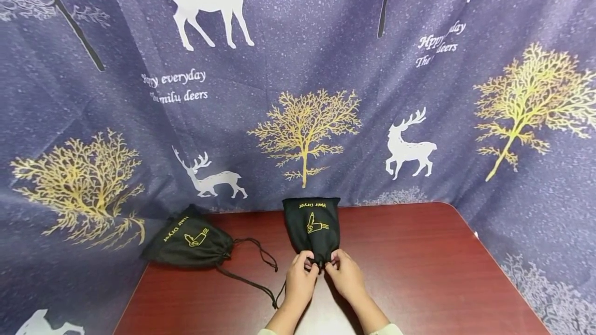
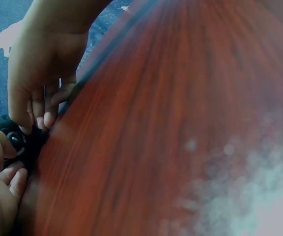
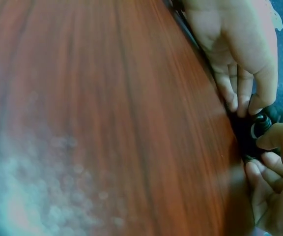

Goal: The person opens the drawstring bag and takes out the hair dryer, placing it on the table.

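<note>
A black drawstring bag [image 1: 313, 229] with yellow "Hair Dryer" lettering and a dryer drawing lies near the table's back edge, its mouth toward me. My left hand [image 1: 300, 278] pinches the left side of the gathered mouth. On the other side of the mouth, my right hand [image 1: 345, 275] pinches the fabric with thumb and fingers. Between the hands, a small dark shiny piece [image 3: 263, 123] with a pale ring shows at the mouth in the right wrist view; its kind is unclear. The bag's contents are hidden.
A second black drawstring bag [image 1: 191, 242] with the same print lies at the table's left edge, its black cords [image 1: 251, 284] trailing toward my left wrist. The reddish-brown table [image 1: 419, 262] meets a purple-blue cloth [image 1: 316, 66] with deer and trees behind it.
</note>
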The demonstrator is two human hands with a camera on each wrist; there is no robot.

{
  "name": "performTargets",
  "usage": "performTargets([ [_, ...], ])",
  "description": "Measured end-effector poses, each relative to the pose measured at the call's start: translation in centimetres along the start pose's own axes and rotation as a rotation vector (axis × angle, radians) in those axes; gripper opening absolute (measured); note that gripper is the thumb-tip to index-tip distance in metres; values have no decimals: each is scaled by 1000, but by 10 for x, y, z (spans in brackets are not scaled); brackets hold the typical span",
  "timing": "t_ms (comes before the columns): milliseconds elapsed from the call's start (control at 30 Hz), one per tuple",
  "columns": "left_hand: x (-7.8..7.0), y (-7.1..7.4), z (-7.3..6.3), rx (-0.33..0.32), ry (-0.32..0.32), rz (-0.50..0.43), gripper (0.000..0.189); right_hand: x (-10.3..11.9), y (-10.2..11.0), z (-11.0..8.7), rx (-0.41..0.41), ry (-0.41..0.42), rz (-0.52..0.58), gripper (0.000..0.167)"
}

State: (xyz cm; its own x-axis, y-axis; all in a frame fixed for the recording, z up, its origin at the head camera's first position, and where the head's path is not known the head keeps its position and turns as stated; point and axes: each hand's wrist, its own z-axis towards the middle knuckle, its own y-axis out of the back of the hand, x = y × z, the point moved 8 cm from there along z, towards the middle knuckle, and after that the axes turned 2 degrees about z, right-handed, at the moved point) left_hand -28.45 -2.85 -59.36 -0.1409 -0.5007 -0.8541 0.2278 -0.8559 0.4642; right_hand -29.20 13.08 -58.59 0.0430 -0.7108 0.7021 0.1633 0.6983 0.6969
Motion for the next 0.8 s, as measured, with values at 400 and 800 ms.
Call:
performTargets([
  [400, -3, 3, 2, -40, -35, 28, 23, 4, 1, -2, -21, 25, -55, 21],
  [800, -9, 5, -1, -100, -66, 55, 21, 7, 2, -3, -44, 24, -33, 16],
])
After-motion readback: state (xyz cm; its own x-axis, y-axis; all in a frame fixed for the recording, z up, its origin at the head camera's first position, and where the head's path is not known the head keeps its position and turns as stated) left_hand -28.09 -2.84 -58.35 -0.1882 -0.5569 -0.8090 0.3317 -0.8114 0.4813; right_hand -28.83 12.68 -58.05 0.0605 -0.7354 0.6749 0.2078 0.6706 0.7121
